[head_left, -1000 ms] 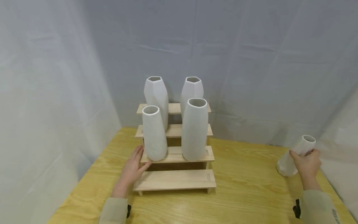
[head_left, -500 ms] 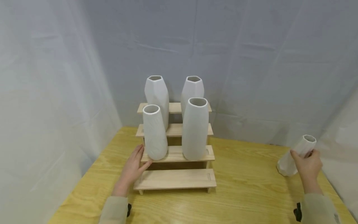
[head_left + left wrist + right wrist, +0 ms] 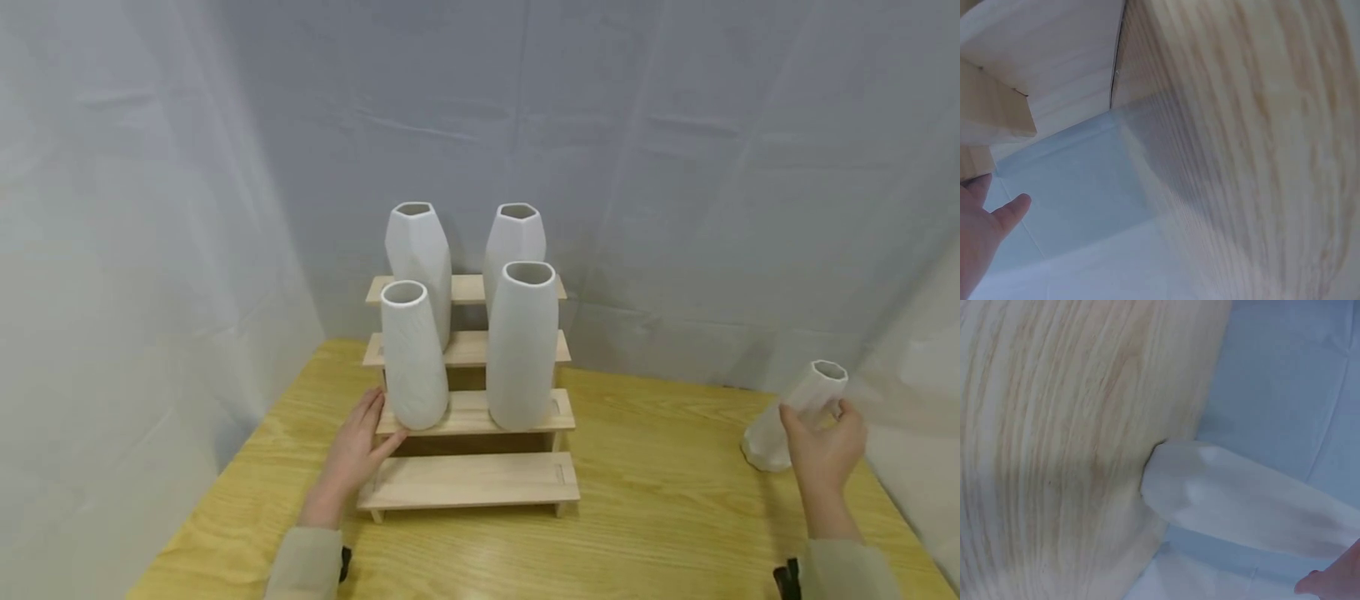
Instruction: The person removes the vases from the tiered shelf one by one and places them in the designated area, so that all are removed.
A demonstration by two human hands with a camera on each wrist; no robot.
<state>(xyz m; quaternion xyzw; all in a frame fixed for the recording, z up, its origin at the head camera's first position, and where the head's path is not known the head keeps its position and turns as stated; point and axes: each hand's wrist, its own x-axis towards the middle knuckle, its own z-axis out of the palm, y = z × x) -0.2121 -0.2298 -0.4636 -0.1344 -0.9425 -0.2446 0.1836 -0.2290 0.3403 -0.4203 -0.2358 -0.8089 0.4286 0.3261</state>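
My left hand (image 3: 354, 454) touches the left end of the second shelf from the bottom of a stepped wooden stand (image 3: 468, 482). Its thumb lies at the shelf's front edge, and the left wrist view shows a finger (image 3: 1013, 212) spread out straight. On that shelf stand a tapered white vase (image 3: 415, 358) and a taller smooth white vase (image 3: 522, 350). Far to the right, a ribbed white vase (image 3: 787, 421) stands on the table. My right hand (image 3: 825, 446) is beside it, thumb overlapping its side, fingers spread with a gap to the vase.
Two faceted white vases, one at left (image 3: 420, 250) and one at right (image 3: 515, 237), stand further back on the stand. A wooden table (image 3: 645, 500) carries everything. Pale cloth (image 3: 675, 208) hangs behind it and at both sides.
My right hand's fingers have come off the ribbed vase, and the hand has shifted slightly down toward me. The vase stays put, and my left hand has hardly moved.
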